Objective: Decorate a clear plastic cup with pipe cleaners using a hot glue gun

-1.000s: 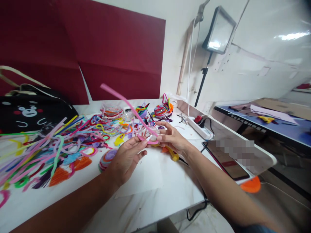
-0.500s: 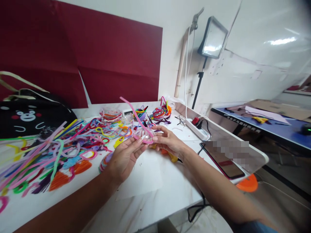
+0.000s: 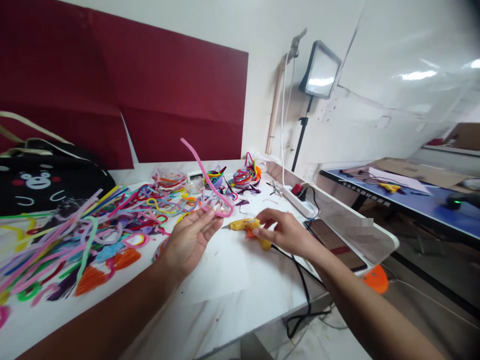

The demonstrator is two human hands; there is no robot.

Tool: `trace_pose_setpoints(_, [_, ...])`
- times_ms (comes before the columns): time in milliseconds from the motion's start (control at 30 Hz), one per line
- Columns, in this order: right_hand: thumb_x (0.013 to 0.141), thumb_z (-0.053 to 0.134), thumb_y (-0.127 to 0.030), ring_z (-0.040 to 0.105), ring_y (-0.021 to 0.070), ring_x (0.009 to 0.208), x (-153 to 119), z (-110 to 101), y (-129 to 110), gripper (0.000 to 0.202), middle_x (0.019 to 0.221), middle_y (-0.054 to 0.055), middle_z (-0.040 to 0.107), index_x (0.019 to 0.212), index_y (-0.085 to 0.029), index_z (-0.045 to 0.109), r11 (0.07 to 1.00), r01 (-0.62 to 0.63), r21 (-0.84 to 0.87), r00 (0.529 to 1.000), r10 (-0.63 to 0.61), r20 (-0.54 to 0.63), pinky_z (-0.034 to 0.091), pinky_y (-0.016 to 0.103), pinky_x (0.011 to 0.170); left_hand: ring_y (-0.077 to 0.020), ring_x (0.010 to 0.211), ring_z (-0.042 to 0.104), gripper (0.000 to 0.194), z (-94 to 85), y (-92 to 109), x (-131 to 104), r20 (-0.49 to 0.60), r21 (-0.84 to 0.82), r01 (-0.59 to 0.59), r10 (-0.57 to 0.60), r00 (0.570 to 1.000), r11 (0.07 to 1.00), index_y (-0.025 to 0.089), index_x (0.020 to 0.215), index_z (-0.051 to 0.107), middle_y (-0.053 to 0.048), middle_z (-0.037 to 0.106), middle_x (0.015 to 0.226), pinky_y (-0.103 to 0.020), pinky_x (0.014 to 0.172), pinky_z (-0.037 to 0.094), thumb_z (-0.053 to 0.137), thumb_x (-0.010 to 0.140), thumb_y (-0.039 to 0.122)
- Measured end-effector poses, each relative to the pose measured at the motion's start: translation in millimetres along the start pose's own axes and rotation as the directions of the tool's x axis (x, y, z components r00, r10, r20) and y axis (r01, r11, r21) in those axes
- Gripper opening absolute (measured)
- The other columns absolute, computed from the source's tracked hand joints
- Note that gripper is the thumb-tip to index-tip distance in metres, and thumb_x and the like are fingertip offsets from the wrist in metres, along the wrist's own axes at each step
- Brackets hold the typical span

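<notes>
My left hand (image 3: 191, 237) pinches a pink pipe cleaner (image 3: 204, 172) near its bent lower end; the long free end rises up and to the left. A clear, see-through piece (image 3: 221, 204) shows beside the bend, partly hidden, and its kind cannot be made out. My right hand (image 3: 283, 231) has its thumb and fingers around the rear of a yellow glue gun (image 3: 242, 224) with an orange trigger. The gun's nozzle points left, towards my left hand, and its black cord runs off to the lower right.
Piled pipe cleaners (image 3: 86, 235) in many colours cover the table's left side, with a black bag (image 3: 48, 185) behind. Wound bundles (image 3: 243, 177) lie at the back. A power strip (image 3: 300, 200), a phone (image 3: 333, 245) and a raised edge (image 3: 386, 245) are at right.
My right hand has let go of the pink pipe cleaner piece and moved right and down onto the glue gun. My left hand still holds the piece. The view has shifted slightly.
</notes>
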State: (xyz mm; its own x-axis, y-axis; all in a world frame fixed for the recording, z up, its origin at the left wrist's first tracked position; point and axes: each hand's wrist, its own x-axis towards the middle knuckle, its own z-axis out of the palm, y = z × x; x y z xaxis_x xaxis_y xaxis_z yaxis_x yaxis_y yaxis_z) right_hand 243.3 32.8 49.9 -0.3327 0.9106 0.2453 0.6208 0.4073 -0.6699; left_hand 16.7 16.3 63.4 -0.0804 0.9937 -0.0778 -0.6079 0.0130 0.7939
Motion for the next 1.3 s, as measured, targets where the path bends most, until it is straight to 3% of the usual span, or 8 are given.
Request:
trace_pose_setpoints(100, [0.084,0.064,-0.032,0.065,0.0224,0.091,-22.1,3.5,7.7,0.028,0.106,0.011,0.068,0.107,-0.017,0.064,0.939,-0.071,-0.335,0.997,0.079,0.01,0.045,0.032,0.077,-0.0086,0.064,0.068,0.022,0.6,1.1,-0.8,-0.007,-0.006,-0.007,0.007,1.0,1.0,0.011,0.073,0.065,-0.002,0.068,0.07,-0.016,0.064,0.058,0.056,0.085,-0.004])
trace_pose_setpoints(267, [0.084,0.061,-0.032,0.065,0.0246,0.093,-30.6,14.4,18.2,0.036,0.11,0.013,0.068,0.116,-0.015,0.064,0.877,-0.167,-0.45,0.97,0.228,0.084,0.043,0.031,0.075,-0.0084,0.061,0.067,0.02,2.3,0.6,-6.3,-0.019,0.004,-0.013,0.013,1.0,1.0,0.011,0.074,0.064,-0.002,0.068,0.07,-0.015,0.061,0.058,0.056,0.085,-0.003])
trace_pose_setpoints(533, [0.077,0.066,-0.036,0.066,0.0232,0.085,-15.8,22.2,21.1,0.032,0.098,0.01,0.073,0.103,-0.017,0.069,0.879,-0.223,-0.422,0.958,0.278,0.075,0.039,0.029,0.067,-0.0081,0.063,0.068,0.015,0.2,-6.5,-16.2,-0.044,0.006,0.023,-0.022,0.999,1.0,0.013,0.075,0.064,-0.001,0.069,0.072,-0.014,0.061,0.057,0.065,0.08,-0.002])
trace_pose_setpoints(667, [0.074,0.068,-0.059,0.066,0.0231,0.079,-10.9,24.9,20.9,0.047,0.092,0.01,0.074,0.096,-0.018,0.07,0.897,-0.271,-0.35,0.947,0.313,0.07,0.039,0.028,0.062,-0.0073,0.064,0.067,0.015,-5.3,-11.5,-15.5,-0.051,0.01,0.031,-0.03,0.998,0.999,0.013,0.076,0.064,0.0,0.068,0.072,-0.013,0.061,0.056,0.064,0.082,-0.001])
trace_pose_setpoints(733, [0.075,0.064,-0.063,0.067,0.0244,0.079,-6.5,27.9,20.9,0.05,0.091,0.011,0.074,0.094,-0.017,0.07,0.892,-0.312,-0.327,0.94,0.339,0.028,0.038,0.029,0.061,-0.0075,0.065,0.067,0.013,-9.2,-14.2,-14.7,-0.04,0.019,0.033,-0.032,0.999,0.999,0.012,0.077,0.064,-0.001,0.068,0.073,-0.013,0.062,0.056,0.064,0.082,0.0])
trace_pose_setpoints(900, [0.074,0.069,-0.045,0.067,0.026,0.082,6.3,36.6,22.7,0.033,0.09,0.012,0.075,0.091,-0.017,0.071,0.88,-0.351,-0.321,0.931,0.363,-0.022,0.039,0.029,0.062,-0.0084,0.066,0.067,0.012,-16.2,-15.6,-14.7,-0.048,0.047,0.029,-0.027,0.998,0.998,0.013,0.081,0.064,-0.001,0.068,0.076,-0.014,0.06,0.056,0.07,0.078,0.003])
trace_pose_setpoints(1100, [0.075,0.065,-0.04,0.065,0.0211,0.072,9.2,35.5,25.8,0.024,0.081,0.008,0.073,0.083,-0.017,0.069,0.892,-0.378,-0.25,0.925,0.377,-0.052,0.038,0.027,0.056,-0.0088,0.067,0.066,0.01,-19.3,-13.8,-16.3,-0.015,0.063,0.02,-0.019,1.0,0.998,0.013,0.079,0.063,-0.001,0.068,0.077,-0.016,0.064,0.056,0.072,0.078,0.007])
trace_pose_setpoints(1300, [0.072,0.061,-0.031,0.059,0.0173,0.063,-1.9,29.1,20.3,0.016,0.071,0.003,0.067,0.081,-0.018,0.065,0.944,-0.327,0.045,0.923,0.329,-0.197,0.039,0.026,0.056,-0.0119,0.076,0.068,0.008,-22.6,-15.8,-16.5,0.053,0.068,0.034,-0.037,0.998,0.997,0.012,0.085,0.066,-0.006,0.071,0.084,-0.019,0.069,0.058,0.071,0.08,0.011])
